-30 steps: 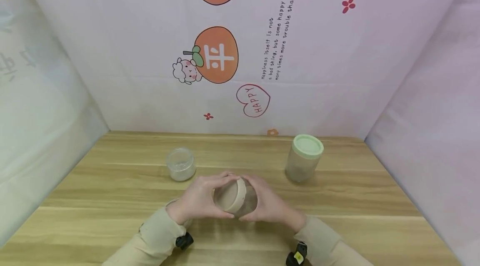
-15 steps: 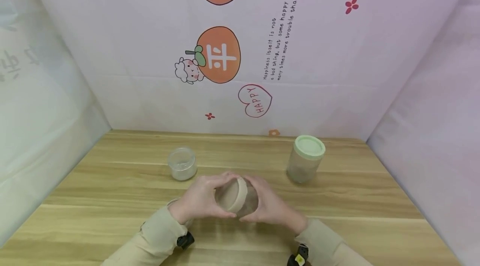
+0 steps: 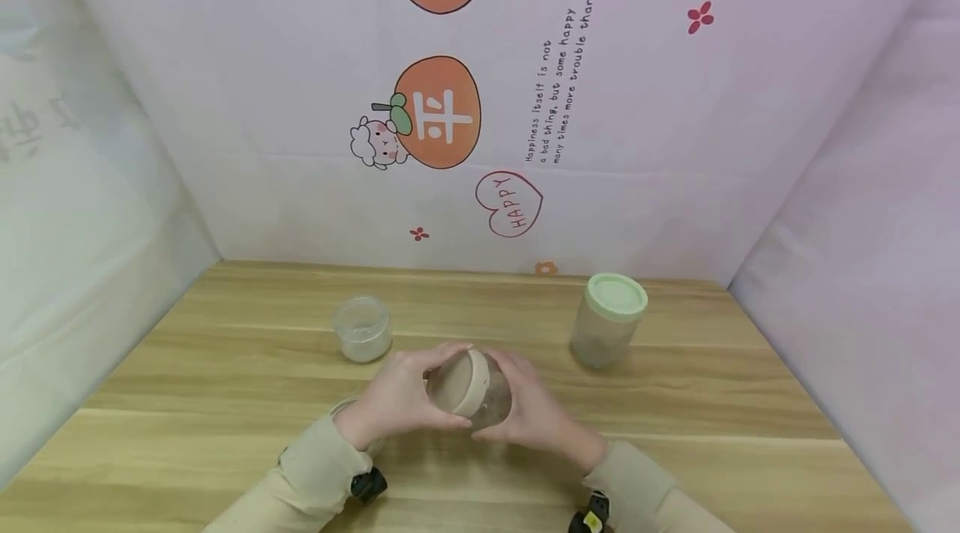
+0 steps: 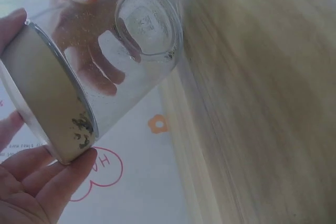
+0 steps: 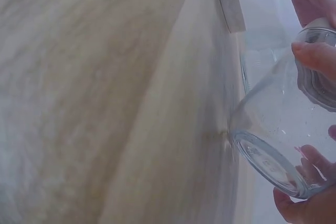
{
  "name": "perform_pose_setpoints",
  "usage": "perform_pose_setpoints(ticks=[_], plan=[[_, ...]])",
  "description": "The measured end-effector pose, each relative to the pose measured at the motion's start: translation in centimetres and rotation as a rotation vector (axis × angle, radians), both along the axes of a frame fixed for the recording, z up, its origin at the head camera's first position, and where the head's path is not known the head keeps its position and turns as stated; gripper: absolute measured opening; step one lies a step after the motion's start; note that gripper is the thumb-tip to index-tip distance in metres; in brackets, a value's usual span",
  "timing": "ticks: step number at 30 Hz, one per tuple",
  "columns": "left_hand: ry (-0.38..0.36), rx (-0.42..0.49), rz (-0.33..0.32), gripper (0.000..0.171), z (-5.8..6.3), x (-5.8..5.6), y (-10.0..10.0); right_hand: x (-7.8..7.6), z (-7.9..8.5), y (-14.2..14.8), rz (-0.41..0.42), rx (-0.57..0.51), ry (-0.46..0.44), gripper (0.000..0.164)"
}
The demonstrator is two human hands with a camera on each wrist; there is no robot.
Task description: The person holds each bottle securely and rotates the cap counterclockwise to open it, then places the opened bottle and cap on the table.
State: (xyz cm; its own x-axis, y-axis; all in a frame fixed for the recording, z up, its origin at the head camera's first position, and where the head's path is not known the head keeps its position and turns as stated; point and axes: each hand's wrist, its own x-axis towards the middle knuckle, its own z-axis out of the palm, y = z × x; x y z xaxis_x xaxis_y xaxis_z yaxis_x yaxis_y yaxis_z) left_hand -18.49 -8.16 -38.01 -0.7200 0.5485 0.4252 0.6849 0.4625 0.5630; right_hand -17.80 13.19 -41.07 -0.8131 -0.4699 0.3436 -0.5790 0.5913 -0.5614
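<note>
Between my hands is a clear glass jar (image 4: 123, 95) with a beige lid (image 3: 472, 383), tipped on its side so the lid faces left. My left hand (image 3: 405, 395) grips the lid, its fingers curled over the edge. Thumb and fingers of my right hand (image 3: 528, 404) wrap the jar's body near the base. In the left wrist view, dark flecks show at the lower edge of the lid. The jar's base (image 5: 270, 163) comes close over the tabletop in the right wrist view.
A small clear container (image 3: 362, 331) stands behind my left hand. At the back right is a frosted jar with a pale green lid (image 3: 617, 296). A beige flat piece (image 5: 230, 2) lies on the wooden table (image 3: 712, 399). Printed cloth walls (image 3: 637, 99) enclose the table.
Both hands keep their hold on the jar and lid. The jar has shifted slightly up and left, and its lid shows a little more of its face.
</note>
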Motion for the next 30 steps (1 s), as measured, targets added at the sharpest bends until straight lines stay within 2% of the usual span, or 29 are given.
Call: perform_pose_setpoints(ticks=[8, 12, 19, 30], plan=[[-0.049, -0.018, 0.050, 0.084, 0.4, 0.3, 0.4, -0.1, 0.2, 0.2, -0.014, 0.020, -0.018, 0.098], [-0.079, -0.008, 0.106, 0.086, 0.3, 0.7, 0.5, 0.0, 0.4, 0.0, -0.013, 0.020, -0.037, 0.099], [-0.081, -0.009, 0.184, 0.085, 0.4, 1.2, 0.8, 0.0, 0.6, -0.1, -0.024, 0.020, -0.053, 0.099], [-0.119, -0.042, 0.228, 0.090, 0.4, 1.2, 0.8, 0.1, 0.5, -0.3, -0.023, 0.007, -0.079, 0.097]])
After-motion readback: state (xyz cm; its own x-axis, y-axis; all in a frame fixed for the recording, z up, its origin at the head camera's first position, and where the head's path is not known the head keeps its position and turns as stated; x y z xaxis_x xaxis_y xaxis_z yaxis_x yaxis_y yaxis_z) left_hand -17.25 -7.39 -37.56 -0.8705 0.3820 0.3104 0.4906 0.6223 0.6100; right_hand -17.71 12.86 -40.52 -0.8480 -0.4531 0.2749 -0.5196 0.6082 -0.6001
